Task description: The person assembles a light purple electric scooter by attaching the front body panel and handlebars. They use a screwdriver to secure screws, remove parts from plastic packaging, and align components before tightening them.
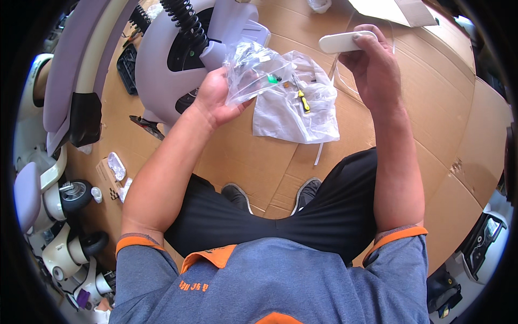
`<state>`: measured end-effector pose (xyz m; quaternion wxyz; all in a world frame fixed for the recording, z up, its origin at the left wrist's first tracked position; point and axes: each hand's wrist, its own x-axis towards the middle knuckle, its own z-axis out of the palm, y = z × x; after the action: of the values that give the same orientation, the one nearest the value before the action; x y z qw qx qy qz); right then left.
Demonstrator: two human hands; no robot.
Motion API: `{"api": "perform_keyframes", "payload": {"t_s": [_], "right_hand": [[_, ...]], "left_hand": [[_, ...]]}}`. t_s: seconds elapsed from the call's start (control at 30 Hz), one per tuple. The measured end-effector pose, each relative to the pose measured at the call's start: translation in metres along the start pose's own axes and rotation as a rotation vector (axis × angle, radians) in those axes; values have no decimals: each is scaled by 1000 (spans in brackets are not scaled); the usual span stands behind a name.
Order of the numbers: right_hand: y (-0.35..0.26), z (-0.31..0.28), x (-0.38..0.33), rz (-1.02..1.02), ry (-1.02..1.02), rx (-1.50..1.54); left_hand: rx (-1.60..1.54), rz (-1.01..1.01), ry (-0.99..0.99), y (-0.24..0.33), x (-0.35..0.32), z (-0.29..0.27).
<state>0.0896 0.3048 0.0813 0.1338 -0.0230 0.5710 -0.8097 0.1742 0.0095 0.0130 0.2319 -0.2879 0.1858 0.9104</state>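
My left hand (218,100) is closed on a crumpled clear plastic bag (251,67), with the fingers partly hidden behind it. Between the thumb and fingers of my right hand (377,70) is a white oblong piece (337,43) with rounded ends, raised to the right of the bag. Thin, clear edges, perhaps of a plastic sheet or bag, show around that hand. Below the held bag a whitish plastic bag (286,121) lies flat on the cardboard. A yellow-and-black screwdriver (304,101) rests on it, beside a small green item (272,79).
A large lilac machine body (156,59) with black coil springs (186,21) stands at upper left. Lilac and white parts with black wheels (75,195) line the left edge. Cardboard (426,135) covers the floor. A grey-white device (485,243) sits at lower right.
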Motion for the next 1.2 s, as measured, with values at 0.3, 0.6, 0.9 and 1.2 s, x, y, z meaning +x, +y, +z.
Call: {"api": "perform_keyframes", "payload": {"t_s": [0.3, 0.6, 0.9, 1.2], "right_hand": [[11, 19, -8, 205, -43, -184], [20, 33, -22, 267, -331, -738], [34, 40, -23, 192, -349, -710], [39, 41, -18, 210, -222, -807]], "left_hand": [[-31, -39, -97, -5, -7, 4], [-105, -98, -237, -5, 0, -7], [-91, -83, -264, -8, 8, -11], [214, 240, -80, -16, 0, 11]]}}
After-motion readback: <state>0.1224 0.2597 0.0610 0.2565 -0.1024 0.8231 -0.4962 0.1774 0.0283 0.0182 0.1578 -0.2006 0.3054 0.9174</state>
